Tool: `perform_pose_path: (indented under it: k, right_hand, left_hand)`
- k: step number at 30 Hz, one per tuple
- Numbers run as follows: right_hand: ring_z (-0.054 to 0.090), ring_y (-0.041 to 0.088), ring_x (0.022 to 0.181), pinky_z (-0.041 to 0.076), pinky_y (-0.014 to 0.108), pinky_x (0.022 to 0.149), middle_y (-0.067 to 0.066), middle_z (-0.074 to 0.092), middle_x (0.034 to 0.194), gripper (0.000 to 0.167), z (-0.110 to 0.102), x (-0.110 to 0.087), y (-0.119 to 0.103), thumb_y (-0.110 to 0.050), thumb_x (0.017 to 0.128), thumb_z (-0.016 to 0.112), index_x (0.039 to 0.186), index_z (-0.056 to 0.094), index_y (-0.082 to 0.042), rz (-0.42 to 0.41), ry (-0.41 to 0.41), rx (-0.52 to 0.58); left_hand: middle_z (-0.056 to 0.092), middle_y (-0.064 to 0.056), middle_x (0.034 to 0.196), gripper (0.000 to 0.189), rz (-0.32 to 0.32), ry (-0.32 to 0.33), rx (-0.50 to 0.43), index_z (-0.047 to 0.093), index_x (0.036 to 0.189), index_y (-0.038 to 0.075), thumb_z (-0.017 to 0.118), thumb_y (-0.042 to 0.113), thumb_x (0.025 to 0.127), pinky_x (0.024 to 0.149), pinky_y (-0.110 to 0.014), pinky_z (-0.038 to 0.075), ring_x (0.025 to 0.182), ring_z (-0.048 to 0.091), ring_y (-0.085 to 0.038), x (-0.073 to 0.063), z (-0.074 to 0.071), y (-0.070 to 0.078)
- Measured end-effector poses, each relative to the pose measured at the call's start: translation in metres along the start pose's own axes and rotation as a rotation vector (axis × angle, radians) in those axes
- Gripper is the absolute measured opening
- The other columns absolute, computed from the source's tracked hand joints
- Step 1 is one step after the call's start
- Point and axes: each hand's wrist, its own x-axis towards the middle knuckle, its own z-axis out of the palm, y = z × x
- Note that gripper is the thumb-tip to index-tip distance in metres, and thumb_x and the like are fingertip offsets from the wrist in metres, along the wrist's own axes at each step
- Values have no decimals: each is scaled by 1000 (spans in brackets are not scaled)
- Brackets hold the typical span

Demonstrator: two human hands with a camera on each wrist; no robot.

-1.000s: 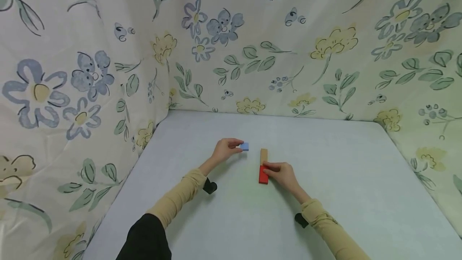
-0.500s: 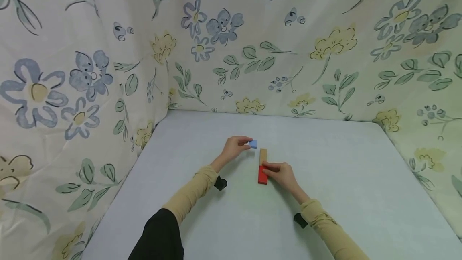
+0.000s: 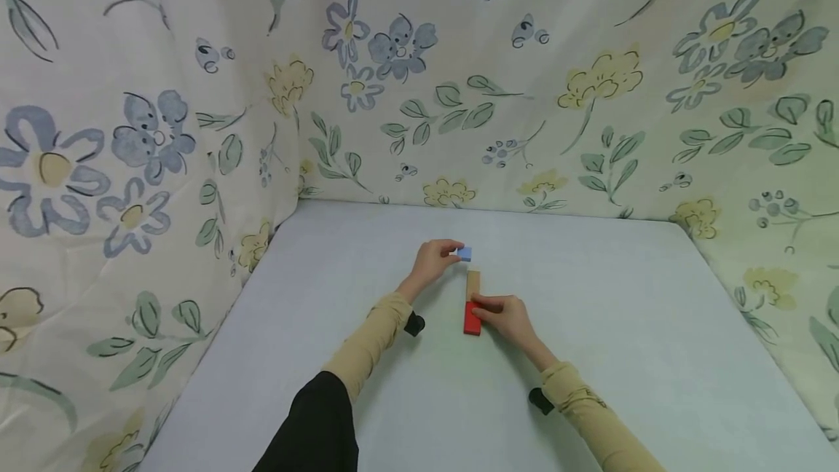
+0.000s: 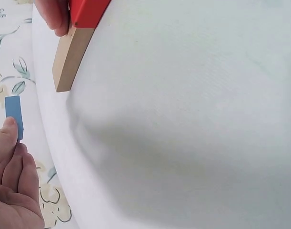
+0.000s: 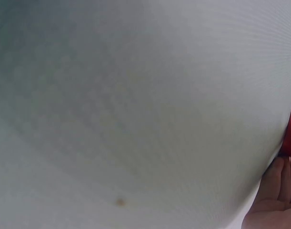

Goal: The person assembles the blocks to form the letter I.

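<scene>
In the head view, a red block and a plain wooden block lie end to end on the white table, the wooden one farther away. My left hand pinches a small blue block between thumb and fingers, just beyond the wooden block's far end. In the left wrist view a gap separates the blue block from the wooden block. My right hand holds the red block near the joint, thumb and forefinger on it. Only its edge and some fingers appear in the right wrist view.
A floral curtain hangs behind the white table and along both sides. Black wrist cameras sit under the left cuff and the right cuff. The table surface extends on both sides of the blocks.
My left hand has carried the blue block right and away from me, to beyond the wooden block's far end. My right hand has stayed at the red block; the head view has shifted slightly.
</scene>
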Motion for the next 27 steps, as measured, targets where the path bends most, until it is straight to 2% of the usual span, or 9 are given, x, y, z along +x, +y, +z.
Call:
perform_pose_path:
  k: [7, 13, 17, 27]
  right_hand:
    - [63, 26, 112, 52, 41, 93, 10, 69, 115, 32, 0, 0, -1, -14, 83, 73, 114, 70, -8, 4, 1, -4]
    - [63, 25, 111, 52, 40, 93, 9, 69, 114, 31, 1, 0, 0, -14, 83, 73, 113, 71, -9, 20, 12, -14]
    - [64, 24, 110, 53, 37, 91, 9, 70, 113, 30, 1, 0, 0, -13, 82, 74, 112, 71, -8, 21, 20, -14]
    - [63, 23, 111, 53, 34, 91, 8, 70, 113, 31, 1, 0, 2, -14, 82, 74, 112, 71, -9, 3, 15, -2]
  left_hand:
    - [67, -10, 119, 27, 3, 11, 14, 69, 115, 6, 65, 6, 88, 96, -36, 51, 113, 62, -24, 10, 6, 1]
    - [67, -8, 121, 28, -27, -26, 36, 68, 117, 7, 64, 6, 89, 96, -36, 51, 112, 62, -24, 14, 18, -4]
    - [67, -8, 120, 27, -29, -24, 69, 68, 115, 6, 64, 5, 88, 95, -37, 51, 111, 63, -24, 14, 25, -6]
    - [67, -10, 120, 26, -76, -2, 45, 68, 114, 6, 63, 3, 89, 97, -38, 50, 114, 62, -25, 12, 34, -7]
